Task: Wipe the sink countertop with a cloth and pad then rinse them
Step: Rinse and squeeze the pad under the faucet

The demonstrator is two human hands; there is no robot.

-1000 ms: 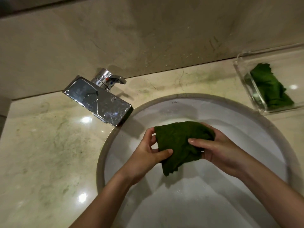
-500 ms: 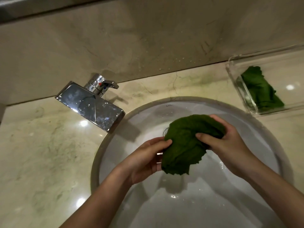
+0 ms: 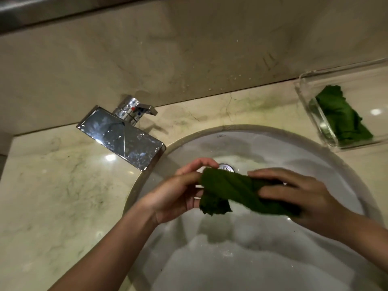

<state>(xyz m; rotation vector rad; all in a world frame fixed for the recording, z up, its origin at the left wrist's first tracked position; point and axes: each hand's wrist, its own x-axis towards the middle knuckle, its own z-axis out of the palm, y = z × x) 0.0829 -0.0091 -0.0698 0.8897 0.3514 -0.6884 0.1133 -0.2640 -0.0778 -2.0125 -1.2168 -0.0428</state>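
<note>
A dark green cloth [image 3: 237,189] is stretched into a twisted roll over the white sink basin [image 3: 262,259]. My left hand [image 3: 178,194] pinches its left end, where a loose corner hangs down. My right hand [image 3: 302,196] grips its right end, thumb and fingers wrapped round it. Both hands hover above the bowl, in front of the drain [image 3: 225,167]. A second green piece [image 3: 342,116], cloth or pad I cannot tell, lies in a clear tray [image 3: 310,114] at the far right of the marble countertop [image 3: 52,185].
A chrome faucet [image 3: 123,135] with a flat wide spout juts over the basin's left rim; no water runs from it. The marble backsplash [image 3: 189,49] rises behind, speckled with droplets. Greenish stains mark the counter behind the basin.
The bunched cloth has been pulled out sideways and twisted into a roll between my hands. My right hand moved right and lower; the view shifted slightly.
</note>
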